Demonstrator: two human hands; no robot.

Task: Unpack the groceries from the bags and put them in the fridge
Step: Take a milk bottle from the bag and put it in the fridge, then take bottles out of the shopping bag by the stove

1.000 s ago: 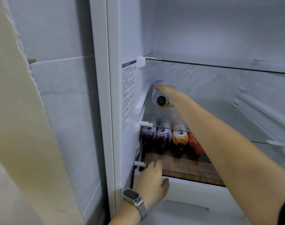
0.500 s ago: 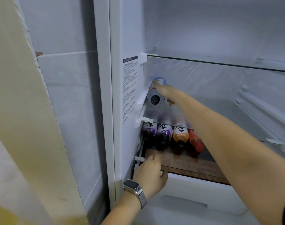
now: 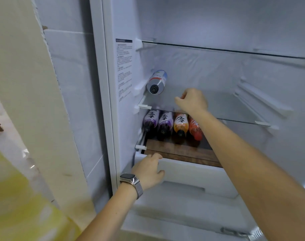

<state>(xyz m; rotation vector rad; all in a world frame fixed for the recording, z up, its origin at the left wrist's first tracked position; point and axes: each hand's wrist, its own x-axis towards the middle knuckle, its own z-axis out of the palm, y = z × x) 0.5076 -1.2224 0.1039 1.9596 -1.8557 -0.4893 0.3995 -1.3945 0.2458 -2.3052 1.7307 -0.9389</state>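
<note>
Your right hand hovers over the middle glass shelf of the fridge. Its fingers are loosely curled and they hold nothing. The white bottle lies on its side on this shelf, up and to the left of your right hand, with its cap pointing toward you. It is close to the left wall of the fridge and apart from your fingers.

Your left hand is lower, with a watch on the wrist. Its fingers rest on the top front edge of the white drawer; I cannot tell if they really grip it.

Between your two hands, on the shelf above the drawer, four bottles lie side by side with caps toward you: two purple bottles, one orange bottle, and one red bottle that is partly hidden behind your right forearm. They lie behind a brown wooden board, just beyond your left fingers.
</note>
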